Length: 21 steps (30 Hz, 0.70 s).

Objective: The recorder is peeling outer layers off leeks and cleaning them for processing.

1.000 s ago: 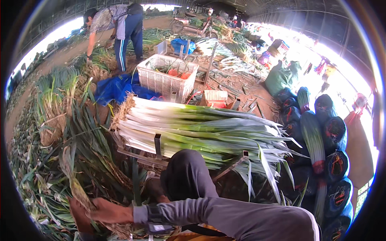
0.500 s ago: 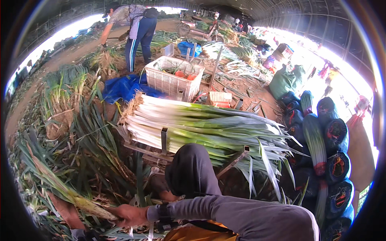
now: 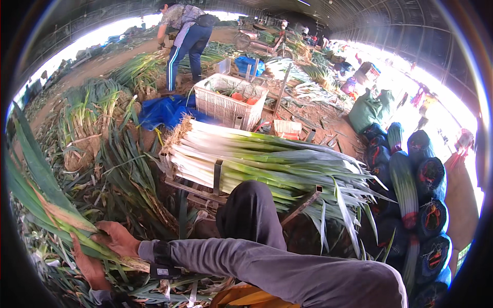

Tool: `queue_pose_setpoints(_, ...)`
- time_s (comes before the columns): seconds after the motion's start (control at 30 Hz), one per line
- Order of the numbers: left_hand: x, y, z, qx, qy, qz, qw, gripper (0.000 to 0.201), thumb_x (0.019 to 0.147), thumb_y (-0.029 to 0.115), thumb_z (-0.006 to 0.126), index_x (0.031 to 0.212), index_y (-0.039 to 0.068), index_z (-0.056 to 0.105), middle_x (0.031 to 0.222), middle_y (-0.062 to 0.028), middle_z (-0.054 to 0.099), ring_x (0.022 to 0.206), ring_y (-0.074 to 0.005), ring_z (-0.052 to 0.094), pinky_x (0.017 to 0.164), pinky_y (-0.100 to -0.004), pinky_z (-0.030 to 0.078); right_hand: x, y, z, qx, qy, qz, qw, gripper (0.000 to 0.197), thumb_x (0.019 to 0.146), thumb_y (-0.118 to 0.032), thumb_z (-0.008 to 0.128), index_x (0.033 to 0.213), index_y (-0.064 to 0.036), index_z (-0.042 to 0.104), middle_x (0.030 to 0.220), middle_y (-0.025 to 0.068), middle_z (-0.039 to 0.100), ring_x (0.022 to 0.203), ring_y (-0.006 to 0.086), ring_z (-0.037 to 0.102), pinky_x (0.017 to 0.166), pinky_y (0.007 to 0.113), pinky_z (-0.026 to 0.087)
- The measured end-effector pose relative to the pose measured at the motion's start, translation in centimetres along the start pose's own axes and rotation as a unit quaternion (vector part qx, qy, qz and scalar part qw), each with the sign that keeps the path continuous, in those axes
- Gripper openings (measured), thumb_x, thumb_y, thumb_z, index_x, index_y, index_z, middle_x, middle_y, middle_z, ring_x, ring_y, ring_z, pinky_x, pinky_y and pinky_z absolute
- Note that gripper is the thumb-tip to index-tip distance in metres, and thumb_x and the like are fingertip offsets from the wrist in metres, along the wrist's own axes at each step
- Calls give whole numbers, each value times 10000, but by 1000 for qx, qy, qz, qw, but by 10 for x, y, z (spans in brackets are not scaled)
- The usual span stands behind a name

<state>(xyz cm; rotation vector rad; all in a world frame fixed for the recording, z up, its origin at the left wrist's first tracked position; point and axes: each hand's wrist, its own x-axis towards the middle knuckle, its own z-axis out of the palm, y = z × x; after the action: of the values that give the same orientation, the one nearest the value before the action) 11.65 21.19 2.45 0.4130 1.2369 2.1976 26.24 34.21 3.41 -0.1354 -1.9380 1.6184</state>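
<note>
A leek (image 3: 61, 219) with long green leaves lies slantwise at the lower left, its pale root end toward my lap. My right hand (image 3: 117, 239), reaching across from the right, is closed on it where the leaves begin. My left hand (image 3: 91, 266) grips the same leek from its near side; some of those fingers are hidden behind it. To the right of both hands, a pile of trimmed leeks (image 3: 257, 158) with white stems rests on a low metal rack (image 3: 197, 193), roots to the left and leaves to the right.
Untrimmed leeks (image 3: 131, 190) and loose leaves cover the ground at left. Beyond the rack stand a white plastic crate (image 3: 226, 105) and a blue sheet (image 3: 164, 110). Dark-blue wrapped bundles (image 3: 430, 177) are stacked at right. Another person (image 3: 187, 41) bends over leeks farther back.
My right hand has moved left and up along the leek, from its pale end to the base of the leaves. The leek has shifted up and left. The view has swung slightly.
</note>
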Motion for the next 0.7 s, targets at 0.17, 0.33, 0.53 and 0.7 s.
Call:
queue_pose_setpoints(0.17, -2, 19, 3, 14, 31, 28, 999, 538, 967, 406, 594, 1316, 8, 500, 1206, -99, 590, 1064, -210, 575, 927, -366, 463, 0, 14, 8, 212, -61, 29, 975, 336, 980, -239, 608, 1171, 34, 570, 931, 67, 630, 891, 153, 581, 789, 333, 470)
queue_pose_setpoints(0.33, 1, 12, -24, 12, 38, 44, 998, 535, 966, 394, 600, 1325, 9, 499, 1207, -93, 594, 1062, -197, 580, 914, -344, 469, 2, 1, 2, 270, -66, 90, 956, 362, 1011, -366, 537, 1114, -25, 597, 832, -41, 571, 757, 24, 505, 673, 214, 440)
queue_pose_setpoints(0.53, 34, 24, -103, -44, 71, 68, 994, 552, 980, 387, 577, 1376, 17, 470, 1282, -106, 573, 1141, -202, 560, 977, -337, 443, -38, 30, -5, 373, -15, 223, 900, 329, 1021, -349, 499, 1105, -50, 608, 774, -33, 564, 639, 50, 514, 536, 249, 434)
queue_pose_setpoints(0.7, -18, 79, -69, 182, 37, 193, 963, 642, 937, 296, 639, 1452, 14, 380, 1454, -148, 435, 1314, -274, 450, 1109, -353, 340, -88, 120, -19, 76, 179, 97, 976, 314, 1002, -206, 444, 1194, 3, 578, 843, 57, 606, 669, 162, 578, 589, 315, 493)
